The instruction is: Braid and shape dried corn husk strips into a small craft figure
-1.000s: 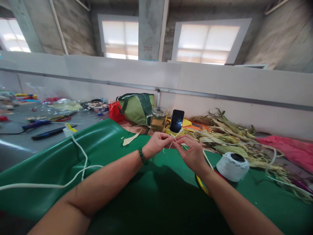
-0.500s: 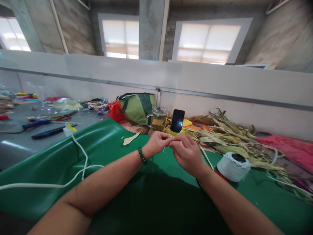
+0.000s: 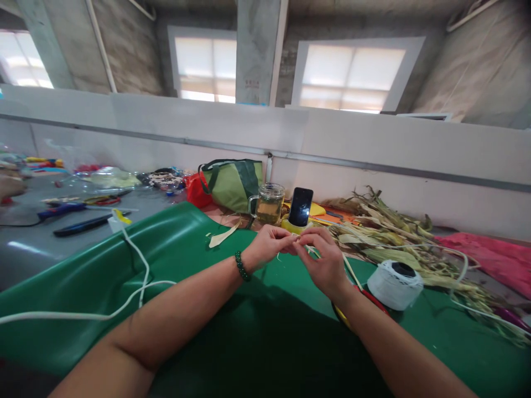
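My left hand (image 3: 269,245), with a green bead bracelet (image 3: 242,266) at the wrist, pinches a small pale strip between thumb and finger. Fingertip to fingertip with it, my right hand (image 3: 323,258) is closed on the same pale piece, which is mostly hidden by the fingers. Both hands are above the green mat (image 3: 274,282). Behind them a phone (image 3: 301,207) stands upright in a yellow roll (image 3: 293,225). Red-handled scissors (image 3: 373,301) lie partly under my right forearm, beside a spool of white thread (image 3: 395,284).
A glass mug (image 3: 269,205) and a green bag (image 3: 237,185) stand behind my left hand. Dried husks (image 3: 390,232) and pink cloth (image 3: 485,257) lie right. A white cable (image 3: 95,316) crosses the mat. At the far left edge, another person's hand (image 3: 11,187) shows, blurred.
My right hand has turned slightly and its fingers have shifted at the pale piece. More of the scissors shows under my forearm. Another person's hand has come in at the left edge.
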{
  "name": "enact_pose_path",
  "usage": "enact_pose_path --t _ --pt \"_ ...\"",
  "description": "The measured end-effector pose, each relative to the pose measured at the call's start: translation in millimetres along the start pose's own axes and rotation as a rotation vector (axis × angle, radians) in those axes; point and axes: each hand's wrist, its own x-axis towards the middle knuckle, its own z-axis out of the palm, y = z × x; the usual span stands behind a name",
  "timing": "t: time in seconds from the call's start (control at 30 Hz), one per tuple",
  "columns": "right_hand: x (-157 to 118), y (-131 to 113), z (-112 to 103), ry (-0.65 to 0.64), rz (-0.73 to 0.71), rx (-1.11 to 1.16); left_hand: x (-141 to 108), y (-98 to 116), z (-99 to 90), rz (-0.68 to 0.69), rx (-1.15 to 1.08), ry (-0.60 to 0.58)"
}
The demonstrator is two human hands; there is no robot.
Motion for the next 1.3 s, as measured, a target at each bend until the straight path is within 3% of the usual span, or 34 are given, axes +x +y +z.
enact_pose_path --t 0.27,0.43,0.7,0.93,1.1,1.2,1.3 --pt "2 8 1 -0.092 0.69 0.568 -3 7 1.3 0.055 0.034 -0.031" --pt "7 11 -4 0.012 0.812 0.756 -3 5 3.7 0.062 0.099 -0.046" --pt "11 8 -5 -0.022 0.813 0.715 -5 1 8.2 0.036 0.008 -0.019" --pt "9 8 -3 -0.077 0.824 0.731 -4 3 9.0 0.111 -0.101 -0.002" --pt "9 12 -6 -0.027 0.783 0.706 -3 7 3.4 0.02 -0.163 -0.01" --pt "8 16 -12 0.045 0.581 0.51 -2 9 -3.0 -0.086 -0.23 0.027" --pt "7 19 -17 -0.069 0.234 0.306 -2 12 -6.9 -0.143 -0.271 0.032"
